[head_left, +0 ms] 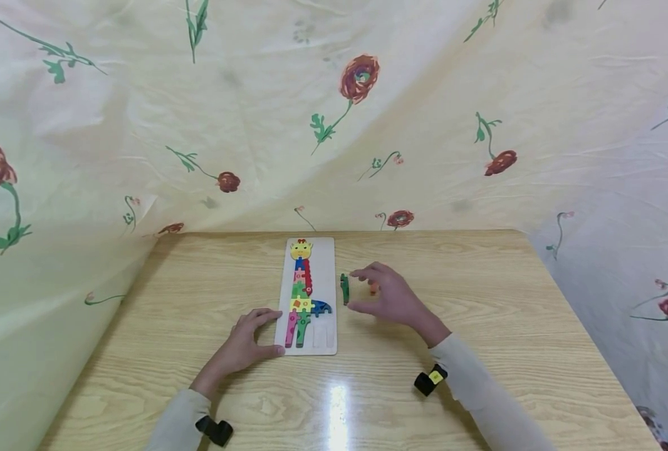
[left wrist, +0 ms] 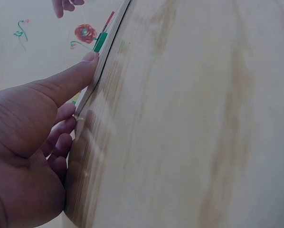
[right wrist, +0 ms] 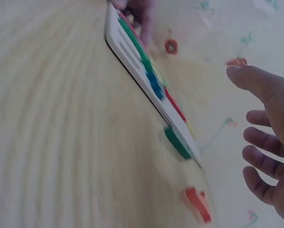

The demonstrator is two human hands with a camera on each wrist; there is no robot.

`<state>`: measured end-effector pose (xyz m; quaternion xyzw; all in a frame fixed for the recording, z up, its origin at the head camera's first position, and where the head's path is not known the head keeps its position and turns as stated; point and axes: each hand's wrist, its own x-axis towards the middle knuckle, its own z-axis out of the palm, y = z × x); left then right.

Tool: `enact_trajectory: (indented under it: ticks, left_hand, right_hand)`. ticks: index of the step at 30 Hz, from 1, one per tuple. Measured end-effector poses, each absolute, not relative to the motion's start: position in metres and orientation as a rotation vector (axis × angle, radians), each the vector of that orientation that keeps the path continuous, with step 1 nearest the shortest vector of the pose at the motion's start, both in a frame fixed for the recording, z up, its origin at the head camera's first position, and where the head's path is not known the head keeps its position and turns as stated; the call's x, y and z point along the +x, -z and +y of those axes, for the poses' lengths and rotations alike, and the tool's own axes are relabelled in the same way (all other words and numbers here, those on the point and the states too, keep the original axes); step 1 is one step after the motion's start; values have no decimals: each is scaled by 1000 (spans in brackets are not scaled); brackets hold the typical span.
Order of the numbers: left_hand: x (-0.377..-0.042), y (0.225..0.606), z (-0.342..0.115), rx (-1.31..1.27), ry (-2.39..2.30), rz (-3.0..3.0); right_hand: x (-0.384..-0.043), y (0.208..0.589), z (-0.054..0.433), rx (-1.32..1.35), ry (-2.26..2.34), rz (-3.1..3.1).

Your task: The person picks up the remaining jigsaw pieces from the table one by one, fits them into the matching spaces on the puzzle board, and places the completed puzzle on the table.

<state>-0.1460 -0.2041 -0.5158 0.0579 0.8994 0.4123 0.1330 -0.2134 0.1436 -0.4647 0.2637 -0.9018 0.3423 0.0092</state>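
A white puzzle board (head_left: 325,269) with a giraffe built of coloured, interlocking pieces lies upright on the table. My left hand (head_left: 244,341) rests at its lower left, thumb and fingertips touching the left edge. In the left wrist view the thumb (left wrist: 78,78) lies along the board's edge. Bare outlined slots (head_left: 323,336) show at the lower right, beside the pink and green legs. My right hand (head_left: 389,295) hovers right of the board, thumb and fingers spread, holding nothing. Closest to its fingertips is a loose green puzzle piece (head_left: 344,289), also in the right wrist view.
A small orange-red puzzle piece (head_left: 373,288) lies on the table, partly behind the right hand. The wooden table (head_left: 227,269) ends at a flowered cloth (head_left: 244,113) hanging behind it and at both sides.
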Motion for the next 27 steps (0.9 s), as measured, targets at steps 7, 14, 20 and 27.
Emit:
enact_trajectory:
  ticks: [7, 14, 20, 27]
  left_hand:
    - [-146, 516, -204, 166, -1192, 2612]
    - [-146, 516, -204, 160, -1196, 2608]
    - [-146, 516, -204, 161, -1195, 2607]
    - [-146, 516, -205, 171, -1205, 2605]
  right_hand:
    - [-228, 469, 170, 817, -1126, -2724]
    - [-242, 481, 190, 794, -1142, -2743]
    - [-252, 487, 199, 773, -1101, -2786]
    - [-261, 494, 206, 713, -1025, -2897]
